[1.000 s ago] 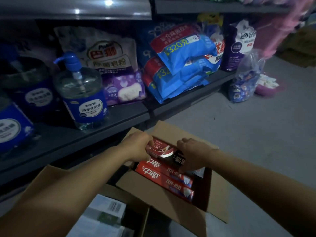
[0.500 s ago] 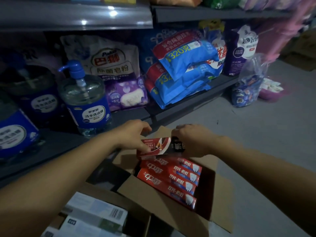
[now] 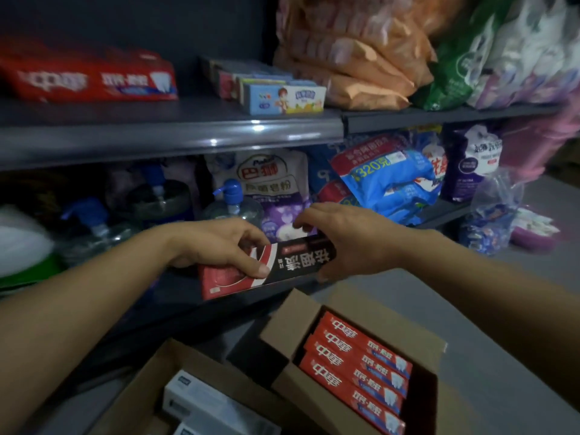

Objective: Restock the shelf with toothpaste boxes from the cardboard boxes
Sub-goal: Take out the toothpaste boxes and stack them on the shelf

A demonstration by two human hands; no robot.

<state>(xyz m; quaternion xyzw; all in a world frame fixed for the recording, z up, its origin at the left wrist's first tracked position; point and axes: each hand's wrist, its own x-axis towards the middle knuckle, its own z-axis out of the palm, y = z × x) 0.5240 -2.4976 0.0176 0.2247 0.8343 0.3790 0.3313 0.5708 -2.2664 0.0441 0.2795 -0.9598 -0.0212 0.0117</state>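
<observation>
A red and black toothpaste box (image 3: 276,266) is held in the air in front of the lower shelf. My left hand (image 3: 216,246) grips its red end and my right hand (image 3: 348,243) grips its black end. Below them stands an open cardboard box (image 3: 282,321) with several red toothpaste boxes (image 3: 357,368) lying in it. A second open cardboard box (image 3: 147,381) at the bottom left holds white boxes (image 3: 201,400). On the upper shelf (image 3: 175,133) lie a red toothpaste pack (image 3: 91,80) and a row of small colourful boxes (image 3: 276,89).
The lower shelf holds pump bottles (image 3: 232,205), a white and purple pouch (image 3: 270,189) and blue bags (image 3: 386,183). Orange, green and white bags (image 3: 361,58) crowd the upper shelf's right side. A plastic bag (image 3: 492,221) and a pink tub (image 3: 533,233) sit on the grey floor.
Both hands have lifted the red and black toothpaste box out of the cardboard box and up in front of the shelf. The view has tilted up, so the upper shelf now shows.
</observation>
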